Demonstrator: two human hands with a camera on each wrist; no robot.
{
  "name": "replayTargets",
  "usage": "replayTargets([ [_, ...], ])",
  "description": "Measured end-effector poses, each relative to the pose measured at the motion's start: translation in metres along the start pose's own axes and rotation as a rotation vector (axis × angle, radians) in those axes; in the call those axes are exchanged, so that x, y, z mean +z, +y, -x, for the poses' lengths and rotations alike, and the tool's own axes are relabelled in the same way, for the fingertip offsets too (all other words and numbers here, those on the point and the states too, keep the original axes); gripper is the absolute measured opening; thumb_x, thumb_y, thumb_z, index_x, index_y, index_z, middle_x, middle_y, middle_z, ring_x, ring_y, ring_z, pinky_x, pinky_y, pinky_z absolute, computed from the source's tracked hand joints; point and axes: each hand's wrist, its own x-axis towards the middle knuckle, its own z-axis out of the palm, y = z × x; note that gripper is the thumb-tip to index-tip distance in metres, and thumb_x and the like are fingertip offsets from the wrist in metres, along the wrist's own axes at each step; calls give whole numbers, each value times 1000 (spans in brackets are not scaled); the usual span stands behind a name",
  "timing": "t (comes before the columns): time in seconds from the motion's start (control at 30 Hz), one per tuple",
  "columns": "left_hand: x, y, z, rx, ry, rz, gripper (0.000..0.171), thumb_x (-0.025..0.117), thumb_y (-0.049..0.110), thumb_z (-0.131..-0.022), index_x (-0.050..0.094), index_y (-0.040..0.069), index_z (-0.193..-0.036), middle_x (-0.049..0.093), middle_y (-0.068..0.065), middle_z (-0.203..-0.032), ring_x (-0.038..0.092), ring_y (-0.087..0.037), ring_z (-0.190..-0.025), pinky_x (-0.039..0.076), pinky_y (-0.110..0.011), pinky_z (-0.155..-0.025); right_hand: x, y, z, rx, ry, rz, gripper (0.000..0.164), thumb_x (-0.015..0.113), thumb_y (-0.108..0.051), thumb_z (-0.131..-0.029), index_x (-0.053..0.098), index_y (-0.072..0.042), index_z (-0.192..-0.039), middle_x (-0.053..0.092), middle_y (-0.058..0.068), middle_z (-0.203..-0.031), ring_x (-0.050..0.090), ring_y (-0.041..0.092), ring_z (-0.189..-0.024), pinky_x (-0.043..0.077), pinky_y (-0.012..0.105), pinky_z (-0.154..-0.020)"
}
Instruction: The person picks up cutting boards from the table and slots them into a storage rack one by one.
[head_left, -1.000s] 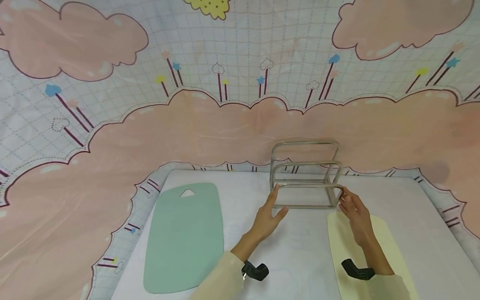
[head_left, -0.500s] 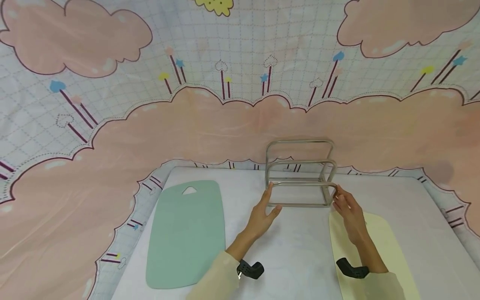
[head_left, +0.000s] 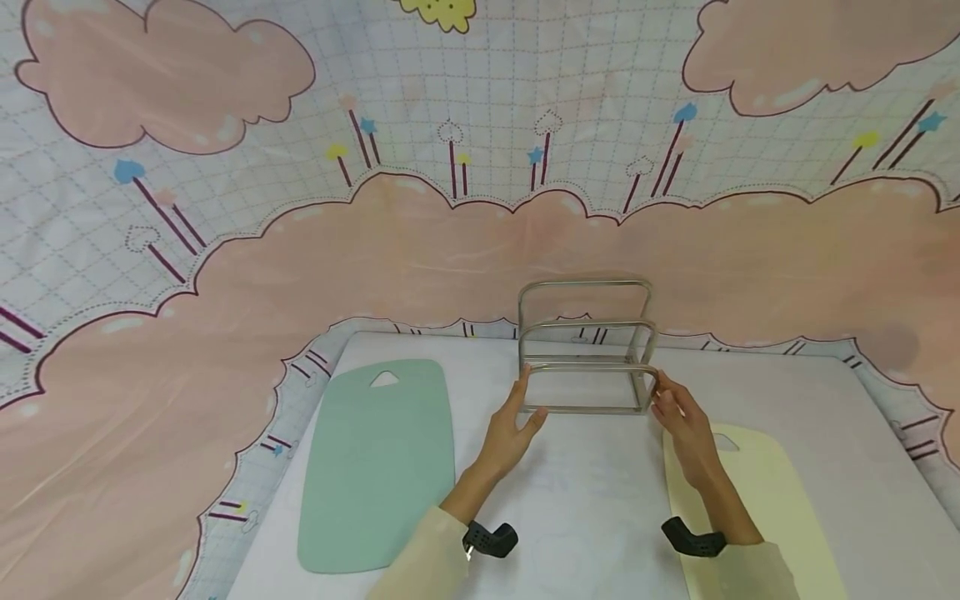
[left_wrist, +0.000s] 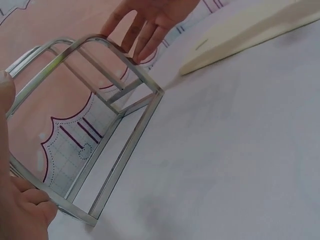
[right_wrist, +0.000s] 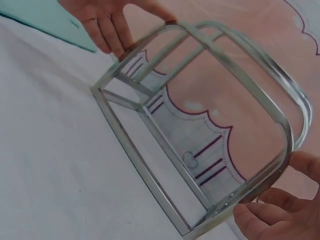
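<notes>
The metal rack (head_left: 588,367) is sitting upright near the far edge of the white counter (head_left: 592,517), between the green board (head_left: 377,475) and the yellow board (head_left: 765,483). The left grip (head_left: 501,442) and the right grip (head_left: 690,442) are appearing to pinch its two end bars at the near side, thumb and fingers bracketing the metal. Its slim, open frame is suggesting something light and stiff, hardly fragile; the smooth, shiny finish is probably making it a little slippery. The straighter lower parts of both ends are offering the surest hold, since the rounded top corners are likelier to let fingertips slide.
</notes>
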Motion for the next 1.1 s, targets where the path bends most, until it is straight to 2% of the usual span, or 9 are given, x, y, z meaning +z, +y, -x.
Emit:
replayTargets([
  [0.17, -4, -3, 2, -14, 3, -3, 70, 47, 47, -99, 10, 30, -155, 20, -8, -155, 21, -30, -141, 26, -57, -107, 5, 2, 1, 15, 4, 78, 50, 37, -24, -106, 27, 1, -149, 32, 26, -144, 32, 47, -131, 35, 13, -98],
  [0.33, -10, -6, 3, -31, 2, -12, 69, 47, 46, -99, 11, 27, -155, 22, -9, -154, 24, -33, -139, 27, -57, -107, 11, 2, 3, 17, 34, 227, 52, 41, -28, -104, 28, -8, -151, 39, 24, -139, 40, 40, -125, 34, 46, -100],
  [0.47, -14, -8, 3, -46, 4, -4, 69, 49, 43, -99, 12, 26, -155, 21, -8, -154, 26, -33, -138, 27, -55, -107, 16, 0, 4, 12, 21, 225, 52, 41, -26, -104, 27, -7, -151, 37, 25, -142, 38, 41, -126, 29, 61, -100],
  [0.7, -22, -12, 1, -34, 3, 9, 68, 49, 40, -100, 10, 29, -155, 21, -6, -154, 26, -30, -139, 27, -51, -109, 26, -4, 6, 23, -6, 255, 54, 41, -26, -104, 23, -8, -152, 33, 22, -147, 33, 38, -132, 27, 57, -106],
  [0.77, -24, -13, 1, -18, 3, 5, 68, 48, 39, -100, 11, 26, -155, 22, -8, -154, 26, -31, -138, 27, -52, -108, 28, -4, 6, -3, -15, 249, 54, 41, -23, -104, 22, -6, -152, 29, 22, -149, 31, 39, -134, 30, 42, -109],
  [0.87, -27, -14, 0, -13, 3, 0, 68, 48, 39, -100, 11, 24, -155, 22, -8, -154, 27, -33, -138, 27, -53, -108, 32, -3, 7, -62, -33, 244, 55, 42, -19, -104, 19, -1, -151, 24, 23, -151, 28, 42, -135, 31, 16, -101],
  [0.93, -29, -15, 0, -13, 4, -3, 68, 48, 39, -100, 11, 23, -155, 22, -9, -154, 27, -34, -138, 27, -54, -108, 35, -2, 7, -89, -43, 246, 57, 42, -20, -104, 17, 0, -151, 21, 24, -151, 27, 45, -135, 29, 8, -95],
  [1.0, -30, -15, -1, -20, 6, -5, 68, 48, 40, -100, 12, 23, -155, 21, -8, -155, 27, -34, -138, 26, -54, -108, 38, -2, 8, -98, -51, 247, 59, 42, -22, -104, 15, 0, -152, 20, 24, -150, 26, 46, -135, 32, 17, -98],
  [1.1, -31, -18, -1, -25, 11, -4, 69, 48, 41, -100, 12, 22, -155, 20, -7, -155, 27, -35, -138, 28, -54, -107, 41, -3, 9, -86, -60, 251, 62, 42, -26, -104, 11, -1, -152, 16, 24, -151, 24, 46, -136, 33, 39, -102],
])
